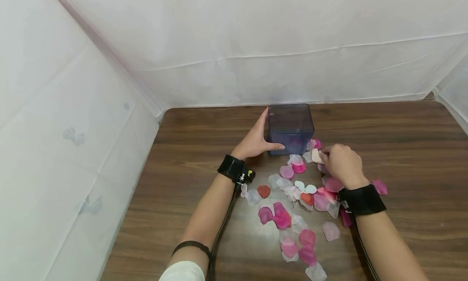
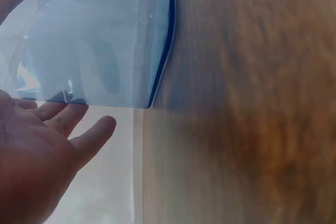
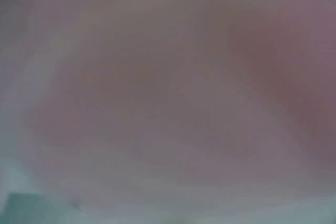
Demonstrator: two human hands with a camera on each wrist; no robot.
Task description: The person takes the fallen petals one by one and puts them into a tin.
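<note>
On table (image 1: pixel 402 151): box (image 1: pixel 290 126) upright, left hand (image 1: pixel 254 143) cupping; right hand (image 1: pixel 341 163) apparently pinching petal (image 1: pixel 316 156).

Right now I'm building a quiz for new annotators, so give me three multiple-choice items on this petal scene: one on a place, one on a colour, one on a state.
1. Where does the clear box stand relative to the scattered petals?
A. Beyond them, farther from the person
B. Nearer the person than all of them
C. Off the table

2. What colour is the table?
A. White
B. Dark brown wood grain
C. Green

3. What is the left hand doing?
A. Hanging idle off the table
B. Resting against the box's side, thumb on its front
C. Holding a petal

Answers:
1. A: the head view shows the box past the petals, towards the white backdrop.
2. B: brown grain shows in the head and left wrist views.
3. B: its palm lies along the box wall, while the right hand pinches a pale petal.
</note>
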